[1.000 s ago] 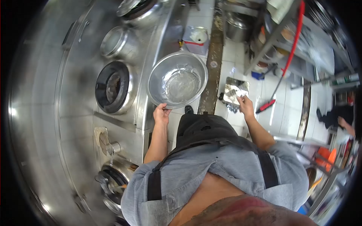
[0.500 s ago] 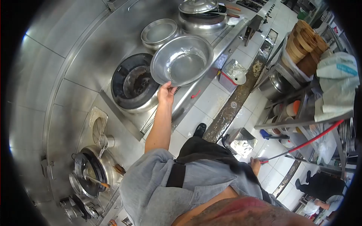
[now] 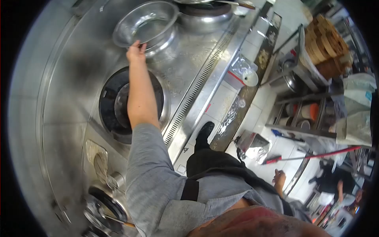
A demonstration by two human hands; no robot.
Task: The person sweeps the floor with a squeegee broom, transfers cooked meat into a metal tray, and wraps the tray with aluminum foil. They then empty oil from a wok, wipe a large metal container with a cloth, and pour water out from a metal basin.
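My left hand (image 3: 136, 51) grips the near rim of a wide metal basin (image 3: 162, 29), with the thumb inside the edge. The basin is slightly tilted and overlaps a round metal pot (image 3: 162, 48) on the steel stove top; I cannot tell whether they touch. Below my left forearm is a black wok burner (image 3: 112, 94), partly hidden by the arm. My right hand (image 3: 279, 179) hangs low at my side, its fingers loosely curled and slightly apart, with nothing seen in it. A red-ended pole (image 3: 316, 155) is near it, apart from the fingers.
A covered wok (image 3: 207, 19) sits at the far end of the stove. Another wok (image 3: 104, 205) with a ladle is at lower left. Bamboo steamers (image 3: 323, 43) top a rack on the right. A foil-lined box (image 3: 254, 146) stands on the floor. Another person (image 3: 335, 183) is at lower right.
My left hand has carried the basin forward and left, from beside the wok burner to the round pot. My right hand has shifted slightly right in view.
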